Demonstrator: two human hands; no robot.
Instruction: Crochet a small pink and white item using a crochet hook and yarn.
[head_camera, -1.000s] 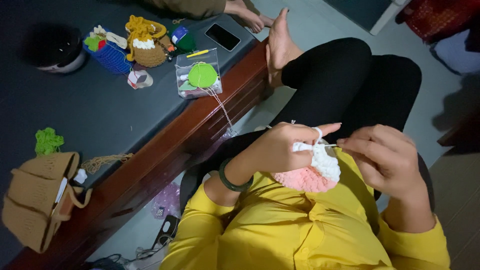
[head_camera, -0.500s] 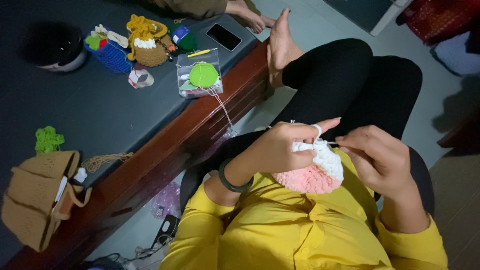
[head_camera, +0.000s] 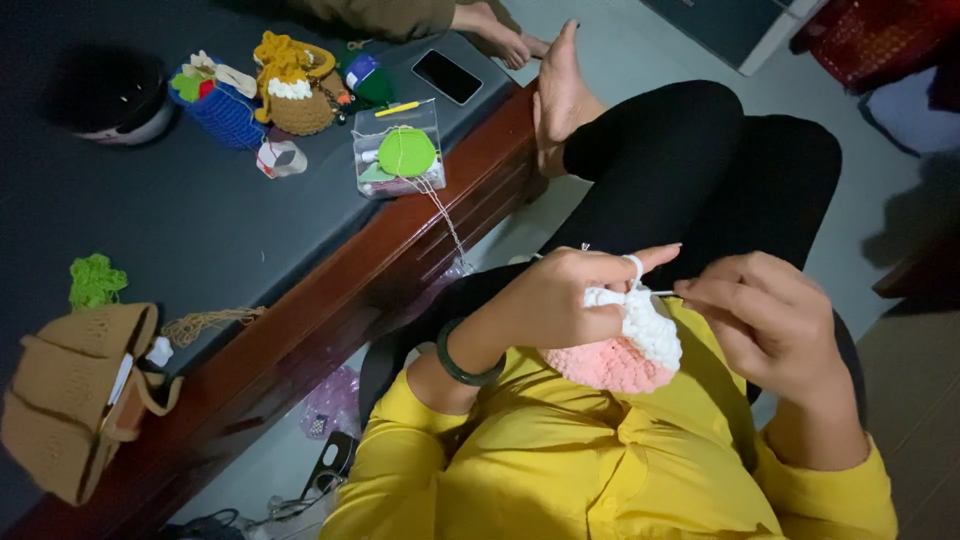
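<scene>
My left hand grips a pink and white crochet piece in my lap, with white yarn looped over its index finger. My right hand pinches a thin crochet hook whose tip meets the white edge of the piece. A strand of white yarn runs from my hands up to a clear plastic box on the dark table; the box holds a green crochet disc. A dark green bangle sits on my left wrist.
The dark table with a red wooden edge carries a tan crochet bag, green yarn scrap, blue and mustard crochet baskets, a phone and a dark bowl. Another person's foot rests beyond the table.
My right hand has shifted slightly with the hook against the white edge. The crochet piece stays in my left hand.
</scene>
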